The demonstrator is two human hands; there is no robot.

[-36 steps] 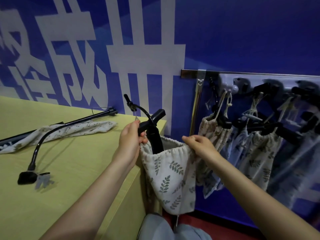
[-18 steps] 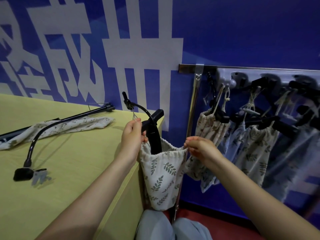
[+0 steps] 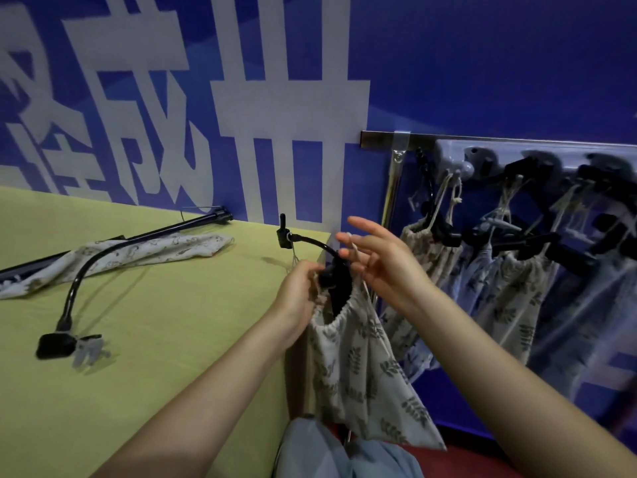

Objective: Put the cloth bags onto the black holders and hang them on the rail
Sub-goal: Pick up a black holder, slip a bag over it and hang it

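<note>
A leaf-print cloth bag [image 3: 362, 367] hangs off the table's right corner with its gathered mouth around a black gooseneck holder [image 3: 336, 282]. My left hand [image 3: 298, 298] grips the bag's rim against the holder. Just right of the holder, my right hand [image 3: 382, 263] has its fingers spread, and a taut drawstring [image 3: 366, 288] runs up from the bag into its fingertips. The metal rail [image 3: 482, 140] is on the blue wall to the right, where several bags [image 3: 510, 298] hang on black holders.
On the yellow-green table [image 3: 155, 357] lie another black gooseneck holder [image 3: 77, 291] with its clamp, a flat patterned cloth bag [image 3: 138, 251] and a black rod [image 3: 188, 225]. The rail's upright support [image 3: 393, 191] stands just behind my right hand.
My right hand let go of the bag's rim, rose and now pulls the drawstring. The bag's mouth has drawn tighter around the holder. My left hand stays at the rim.
</note>
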